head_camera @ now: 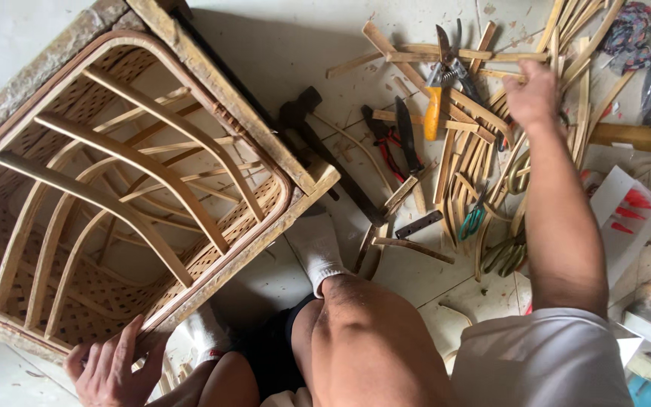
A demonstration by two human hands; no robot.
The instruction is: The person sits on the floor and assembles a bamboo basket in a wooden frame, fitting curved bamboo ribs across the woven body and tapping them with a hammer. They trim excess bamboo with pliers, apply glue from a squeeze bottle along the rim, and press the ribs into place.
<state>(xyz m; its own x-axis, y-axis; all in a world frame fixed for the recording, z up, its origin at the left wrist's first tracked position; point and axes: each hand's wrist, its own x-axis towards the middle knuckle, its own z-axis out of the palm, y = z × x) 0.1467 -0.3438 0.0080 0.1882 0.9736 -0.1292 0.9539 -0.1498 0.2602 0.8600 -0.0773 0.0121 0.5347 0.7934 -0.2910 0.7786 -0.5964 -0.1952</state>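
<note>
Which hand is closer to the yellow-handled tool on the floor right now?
Right. The right hand reaches into the strips beside the yellow-handled tool; the left hand grips the woven chair frame far across.

My right hand (533,94) reaches into a crowded patch of floor: bamboo strips (465,162) lie crisscrossed all around it, with pruning shears (440,83), pliers (387,147) and a hammer (325,154) scattered to its left. Bare tile (280,53) opens behind the hammer. My left hand (111,369) grips the chair frame (227,98), which blocks that whole side; my knee (363,332) sits between.
</note>
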